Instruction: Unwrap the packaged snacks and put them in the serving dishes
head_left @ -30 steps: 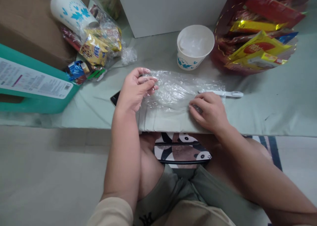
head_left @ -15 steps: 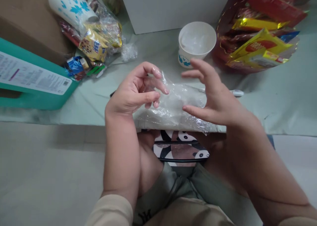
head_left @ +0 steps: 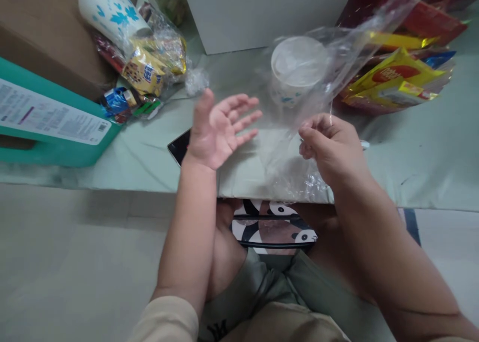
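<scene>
Pinched between the fingers of my right hand (head_left: 329, 145) is a clear plastic bag (head_left: 340, 57). It stretches up and to the right, blurred by motion, and its lower part trails near the table's front edge. My left hand (head_left: 226, 127) is raised with its palm up and fingers spread, holding nothing. Behind the film stands a white paper cup (head_left: 280, 75) with a blue leaf print; something whitish and translucent is inside it. A dark phone (head_left: 178, 147) lies partly hidden behind my left wrist.
At the left stand a green box (head_left: 56, 117) and a brown carton (head_left: 45, 27). Wrapped snacks (head_left: 144, 72) and a tipped paper cup (head_left: 114, 10) lie beside them. More snack packets (head_left: 396, 77) fill the right side. A white box (head_left: 265, 12) stands at the back.
My right hand has closed on the plastic bag, which has swung up and to the right across the cup. My left hand has come off the bag and opened, uncovering the phone.
</scene>
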### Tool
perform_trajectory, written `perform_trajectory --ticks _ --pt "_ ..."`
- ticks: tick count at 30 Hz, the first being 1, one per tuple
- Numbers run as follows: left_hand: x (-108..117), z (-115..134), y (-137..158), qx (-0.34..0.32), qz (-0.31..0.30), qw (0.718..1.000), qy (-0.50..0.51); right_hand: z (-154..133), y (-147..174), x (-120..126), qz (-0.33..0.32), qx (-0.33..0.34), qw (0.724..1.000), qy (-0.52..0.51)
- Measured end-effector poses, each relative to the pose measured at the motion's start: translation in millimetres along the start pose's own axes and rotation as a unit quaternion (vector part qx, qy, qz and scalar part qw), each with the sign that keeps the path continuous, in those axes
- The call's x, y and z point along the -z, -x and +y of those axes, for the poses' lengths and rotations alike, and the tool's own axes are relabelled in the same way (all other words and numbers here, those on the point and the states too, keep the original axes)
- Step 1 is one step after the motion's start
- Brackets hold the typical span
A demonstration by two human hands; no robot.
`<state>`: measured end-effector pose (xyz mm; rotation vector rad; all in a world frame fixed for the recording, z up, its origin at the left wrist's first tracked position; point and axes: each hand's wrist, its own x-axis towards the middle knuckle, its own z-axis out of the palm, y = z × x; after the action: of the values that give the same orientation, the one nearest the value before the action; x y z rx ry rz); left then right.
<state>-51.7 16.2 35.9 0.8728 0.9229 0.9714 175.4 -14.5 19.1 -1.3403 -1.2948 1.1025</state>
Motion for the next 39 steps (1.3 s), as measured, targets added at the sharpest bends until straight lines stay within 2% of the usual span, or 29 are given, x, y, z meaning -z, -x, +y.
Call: perform_trajectory --ticks 4,7,9,13,21,25,29,34,39 --pt "-11 -26 -12 0.042 -0.153 0.987 -0.019 12 -3 -4 0.054 -0.087 0.991 -0.085" --pt "-18 -34 -15 0.045 -0.190 0.980 -0.044 18 -3 -3 0.075 -0.104 0.987 -0.096" --pt "-23 -36 -16 0.039 -0.172 0.981 -0.086 22 -3 -2 0.080 -0.101 0.987 -0.095" --pt "-33 -39 -17 0.002 -0.090 0.984 -0.157 28 -4 0 0.083 -0.053 0.991 -0.089" --pt "-31 -38 -19 -0.096 0.022 0.978 -0.185 32 -7 6 0.094 0.035 0.991 -0.087" --pt "-26 -41 -21 -0.113 0.014 0.980 -0.160 37 -9 8 0.101 0.057 0.987 -0.108" --pt "-22 -44 -25 -0.128 0.013 0.975 -0.181 41 -10 11 0.103 0.081 0.982 -0.139" --pt "-19 -44 -27 -0.139 0.026 0.969 -0.203 36 -7 16 0.092 0.129 0.981 -0.109" --pt "-17 -38 -23 -0.153 -0.033 0.961 -0.227 38 -6 16 0.088 0.114 0.984 -0.103"
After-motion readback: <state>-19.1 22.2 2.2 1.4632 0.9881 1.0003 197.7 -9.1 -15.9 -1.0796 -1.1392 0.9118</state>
